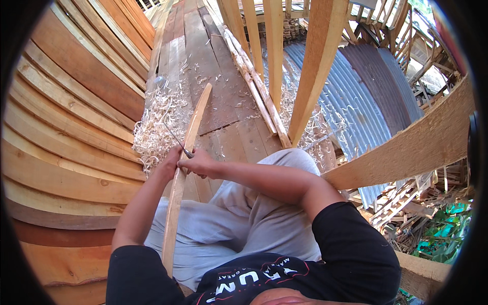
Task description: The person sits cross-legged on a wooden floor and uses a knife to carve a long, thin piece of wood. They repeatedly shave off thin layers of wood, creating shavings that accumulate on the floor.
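A long, narrow strip of pale wood (176,208) runs from beside my body, over my lap, to a rounded far end above the plank floor. My left hand (172,163) is closed round the strip near its middle, on the left side. My right hand (201,163) is closed on the handle of a thin-bladed knife (175,136), right against the strip. The blade slants across the wood and points to the far left. Part of the handle is hidden in my fingers. Curled wood shavings (152,132) lie heaped just beyond my left hand.
Stacked boards (71,137) form a wall close on the left. Ahead stretches the plank floor (213,66), strewn with shavings. Peeled poles (254,81) lie along its right edge, beside upright posts (317,61). A thick beam (406,137) and corrugated metal sheets (345,117) are on the right.
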### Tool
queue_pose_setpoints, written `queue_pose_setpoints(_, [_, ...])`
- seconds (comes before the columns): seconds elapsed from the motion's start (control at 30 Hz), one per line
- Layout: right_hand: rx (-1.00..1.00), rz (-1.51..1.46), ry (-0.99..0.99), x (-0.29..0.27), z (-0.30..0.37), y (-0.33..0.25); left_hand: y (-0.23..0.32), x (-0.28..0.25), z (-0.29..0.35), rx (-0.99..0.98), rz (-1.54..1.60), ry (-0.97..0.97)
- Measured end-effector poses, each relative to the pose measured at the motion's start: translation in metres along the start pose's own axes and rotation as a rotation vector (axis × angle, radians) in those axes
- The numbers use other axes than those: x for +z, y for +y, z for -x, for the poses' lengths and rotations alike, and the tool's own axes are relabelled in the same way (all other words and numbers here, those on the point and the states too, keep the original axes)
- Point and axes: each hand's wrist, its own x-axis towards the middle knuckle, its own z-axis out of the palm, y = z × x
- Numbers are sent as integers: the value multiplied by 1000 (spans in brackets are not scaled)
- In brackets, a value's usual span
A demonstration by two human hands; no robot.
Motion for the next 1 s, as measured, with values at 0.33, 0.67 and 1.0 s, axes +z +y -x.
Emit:
queue_pose_setpoints(0.33, [-31, 52, -169, -84, -18, -46, -33, 8, 12, 20, 876, -432])
queue_pose_setpoints(0.67, [-591, 373, -7, -100, -44, -30, -32, 15, 56, 174, 865, -537])
queue_pose_setpoints(1.0, [-567, 575, -2, -113, -69, -14, -52, -14, 30, 37, 830, -564])
